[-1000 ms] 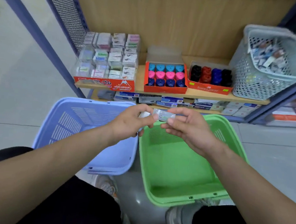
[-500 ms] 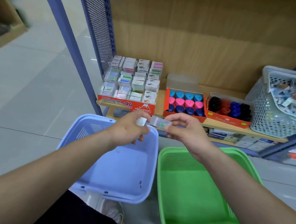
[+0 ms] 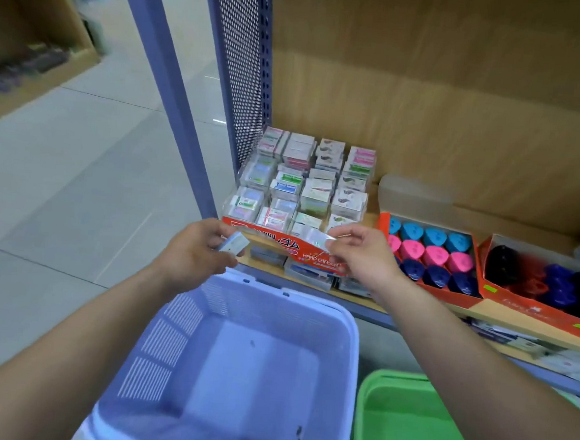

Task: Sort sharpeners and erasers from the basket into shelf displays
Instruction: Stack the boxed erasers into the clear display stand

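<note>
The right grip [image 3: 360, 255] pinches a small clear-wrapped eraser [image 3: 315, 237] between thumb and fingertips. The left grip [image 3: 190, 252] is curled round a second eraser [image 3: 234, 242], a pale block that pokes out past the thumb.

Both erasers hang just in front of the red-fronted eraser display [image 3: 300, 255], the right one over its front wall and the left one off its front left corner. The right eraser's long axis runs roughly along that wall, in line with the rows behind it. Its way in looks to be a short push away from the person and down. The right grip seems nearer the front row's middle and right columns. Glare and wrapping hide which slot has room.

Left of the display stands the shelf's perforated side panel [image 3: 240, 79], so there is little slack that way. Right of the display sits the box of blue, pink and navy sharpeners [image 3: 427, 253]. Below its front edge the blue basket [image 3: 177, 332] gapes open, with the green basket [image 3: 369, 397] further right.
</note>
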`<state>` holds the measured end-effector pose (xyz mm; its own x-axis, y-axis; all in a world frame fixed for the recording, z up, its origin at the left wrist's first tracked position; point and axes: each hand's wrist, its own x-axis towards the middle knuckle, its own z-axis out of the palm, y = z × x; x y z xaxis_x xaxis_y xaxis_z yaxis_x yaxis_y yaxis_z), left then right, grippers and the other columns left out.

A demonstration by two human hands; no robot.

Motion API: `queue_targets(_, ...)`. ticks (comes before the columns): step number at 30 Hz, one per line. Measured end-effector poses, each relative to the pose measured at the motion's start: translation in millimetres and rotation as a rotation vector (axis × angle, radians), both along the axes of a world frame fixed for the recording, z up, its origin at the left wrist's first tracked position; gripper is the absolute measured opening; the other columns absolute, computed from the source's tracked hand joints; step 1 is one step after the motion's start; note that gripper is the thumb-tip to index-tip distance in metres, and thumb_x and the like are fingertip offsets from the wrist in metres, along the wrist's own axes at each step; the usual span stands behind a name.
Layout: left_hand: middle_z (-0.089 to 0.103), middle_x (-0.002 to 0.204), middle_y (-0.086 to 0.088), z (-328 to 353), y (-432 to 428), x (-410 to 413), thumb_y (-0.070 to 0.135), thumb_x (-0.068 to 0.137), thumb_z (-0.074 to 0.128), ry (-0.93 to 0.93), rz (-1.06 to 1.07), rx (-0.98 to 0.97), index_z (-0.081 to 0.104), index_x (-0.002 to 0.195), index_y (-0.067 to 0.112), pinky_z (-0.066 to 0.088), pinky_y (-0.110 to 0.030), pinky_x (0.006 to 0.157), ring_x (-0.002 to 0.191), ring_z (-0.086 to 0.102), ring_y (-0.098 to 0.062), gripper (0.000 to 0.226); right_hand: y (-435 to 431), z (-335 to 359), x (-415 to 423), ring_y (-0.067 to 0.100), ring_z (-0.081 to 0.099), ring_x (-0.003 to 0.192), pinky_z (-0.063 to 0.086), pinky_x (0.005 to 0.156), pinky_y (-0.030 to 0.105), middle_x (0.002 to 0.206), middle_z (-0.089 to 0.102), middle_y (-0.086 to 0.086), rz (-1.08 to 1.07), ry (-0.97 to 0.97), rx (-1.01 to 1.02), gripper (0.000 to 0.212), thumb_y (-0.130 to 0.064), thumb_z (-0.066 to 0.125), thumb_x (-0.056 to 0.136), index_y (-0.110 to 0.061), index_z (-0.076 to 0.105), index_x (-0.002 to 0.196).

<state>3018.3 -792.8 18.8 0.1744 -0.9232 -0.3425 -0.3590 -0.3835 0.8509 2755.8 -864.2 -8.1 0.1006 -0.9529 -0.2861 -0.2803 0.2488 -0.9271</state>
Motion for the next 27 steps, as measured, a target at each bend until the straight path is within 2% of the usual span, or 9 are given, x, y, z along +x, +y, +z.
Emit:
queue_targets(4,0.074,0.087,-0.012,-12.1,-11.4,15.3,-0.004,0.088,0.069,-0.022,0.057,-0.083,0.071,0.101,0.013,0.050,-0.033,0.074,0.078,0.068,-0.028,0.022,-55.5,-19.4,45.8,0.013,0.064,0.063,0.049,0.063,0.028,0.076,0.069,0.004,-0.021,0.038,-0.105,0.015,-0.011,0.075,0.088,-0.022,0.065,0.091)
queue_targets(8,0.072,0.095,-0.006,-20.0,-22.4,14.1,0.001,0.088,0.070,-0.030,0.063,-0.107,0.075,0.104,0.021,0.049,-0.017,0.067,0.072,0.067,-0.015,0.026,-96.4,-42.0,83.5,0.013,0.067,0.076,0.051,0.073,0.027,0.078,0.070,-0.004,-0.092,0.085,-0.146,0.016,-0.017,0.078,0.085,-0.026,0.065,0.086)
queue_targets(12,0.073,0.096,-0.005,-26.0,-28.6,14.2,0.003,0.088,0.069,-0.009,0.086,-0.099,0.076,0.102,0.028,0.051,-0.025,0.074,0.076,0.069,-0.022,0.029,-111.7,-57.6,99.6,0.013,0.069,0.085,0.055,0.080,0.029,0.088,0.072,-0.006,-0.110,0.109,-0.145,0.014,-0.023,0.080,0.084,-0.028,0.067,0.082)
queue_targets(15,0.074,0.095,-0.004,-28.3,-30.1,15.1,0.003,0.088,0.070,0.003,0.101,-0.103,0.075,0.102,0.028,0.051,-0.022,0.073,0.077,0.069,-0.020,0.029,-113.3,-64.7,98.4,0.017,0.072,0.082,0.058,0.082,0.032,0.086,0.074,-0.005,-0.102,0.110,-0.174,0.013,-0.019,0.079,0.085,-0.029,0.070,0.082)
queue_targets(17,0.075,0.095,-0.004,-28.9,-30.6,16.3,0.004,0.087,0.072,0.020,0.125,-0.096,0.074,0.104,0.027,0.054,-0.024,0.073,0.079,0.071,-0.022,0.029,-111.9,-67.0,94.6,0.017,0.071,0.083,0.056,0.079,0.026,0.086,0.073,-0.005,-0.096,0.123,-0.213,0.008,-0.018,0.077,0.087,-0.024,0.073,0.092)
queue_targets(19,0.074,0.095,-0.005,-28.9,-30.6,17.3,0.002,0.086,0.073,0.039,0.157,-0.092,0.072,0.104,0.025,0.054,-0.026,0.072,0.073,0.071,-0.019,0.028,-110.7,-67.7,93.1,0.009,0.067,0.081,0.048,0.071,0.014,0.084,0.069,-0.008,-0.078,0.168,-0.266,0.010,-0.019,0.075,0.090,-0.019,0.074,0.099)
queue_targets(22,0.074,0.097,-0.005,-30.1,-30.5,17.7,0.002,0.087,0.072,0.044,0.181,-0.102,0.071,0.103,0.022,0.057,-0.035,0.077,0.078,0.073,-0.024,0.026,-110.2,-65.8,98.8,-0.002,0.057,0.071,0.038,0.060,0.003,0.076,0.061,-0.015,-0.024,0.306,-0.375,0.004,-0.017,0.074,0.090,-0.016,0.074,0.094)
queue_targets(23,0.074,0.098,-0.006,-29.9,-30.0,17.8,0.002,0.087,0.072,0.046,0.185,-0.104,0.071,0.103,0.023,0.058,-0.038,0.079,0.080,0.073,-0.027,0.026,-110.6,-65.6,101.1,-0.002,0.055,0.068,0.038,0.059,0.004,0.073,0.059,-0.015,-0.024,0.331,-0.386,0.002,-0.015,0.074,0.090,-0.015,0.074,0.091)
queue_targets(27,0.073,0.098,-0.004,-30.0,-28.5,19.1,0.003,0.087,0.073,0.052,0.196,-0.117,0.071,0.101,0.024,0.056,-0.033,0.074,0.076,0.072,-0.022,0.025,-114.1,-66.4,103.1,0.005,0.053,0.063,0.052,0.064,0.028,0.069,0.057,-0.009,-0.044,0.445,-0.402,0.011,-0.009,0.069,0.089,-0.019,0.066,0.084)
